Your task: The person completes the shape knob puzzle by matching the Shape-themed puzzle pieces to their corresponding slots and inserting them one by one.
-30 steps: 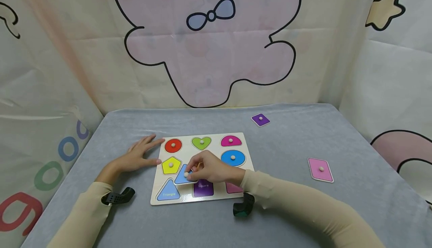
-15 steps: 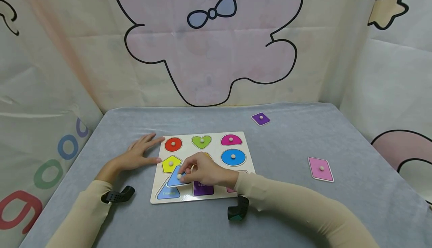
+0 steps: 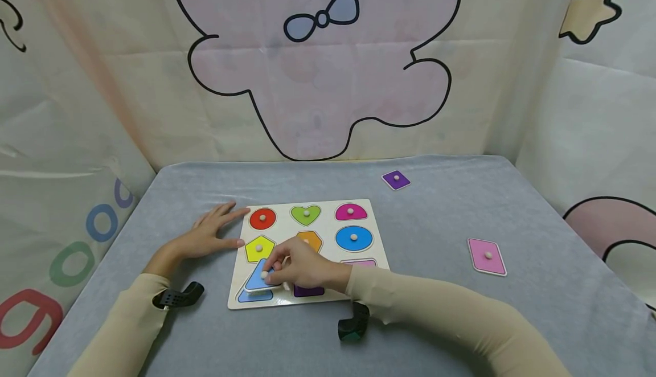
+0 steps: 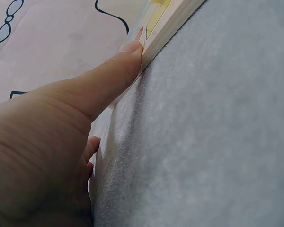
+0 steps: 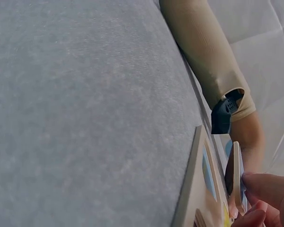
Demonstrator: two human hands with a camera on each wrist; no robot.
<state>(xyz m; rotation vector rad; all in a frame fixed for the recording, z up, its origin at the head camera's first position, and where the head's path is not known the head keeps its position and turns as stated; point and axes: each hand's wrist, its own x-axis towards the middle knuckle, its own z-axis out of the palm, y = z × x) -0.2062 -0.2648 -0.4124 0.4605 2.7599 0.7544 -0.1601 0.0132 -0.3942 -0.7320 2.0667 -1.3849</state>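
My right hand [image 3: 302,264] pinches the small knob of a blue triangle puzzle piece [image 3: 258,278] between thumb and fingers. The piece hovers just over the blue triangle recess [image 3: 255,296] at the near left of a white puzzle board [image 3: 279,303] and covers its upper part. In the right wrist view the triangle piece [image 5: 237,177] stands apart from the board [image 5: 199,161]. My left hand [image 3: 207,234] lies at the board's left side with fingers spread; its thumb [image 4: 128,54] touches the wooden edge in the left wrist view.
Red circle [image 3: 262,218], green heart [image 3: 305,214], magenta half-circle [image 3: 351,212], yellow pentagon [image 3: 259,249] and blue oval [image 3: 354,238] pieces sit in the board. A purple diamond piece [image 3: 396,180] and a pink rectangular piece [image 3: 487,257] lie on the grey cloth to the right.
My right hand has carried the blue triangle piece left and slightly nearer, from beside the triangle recess to over it. The left hand has stayed in place.
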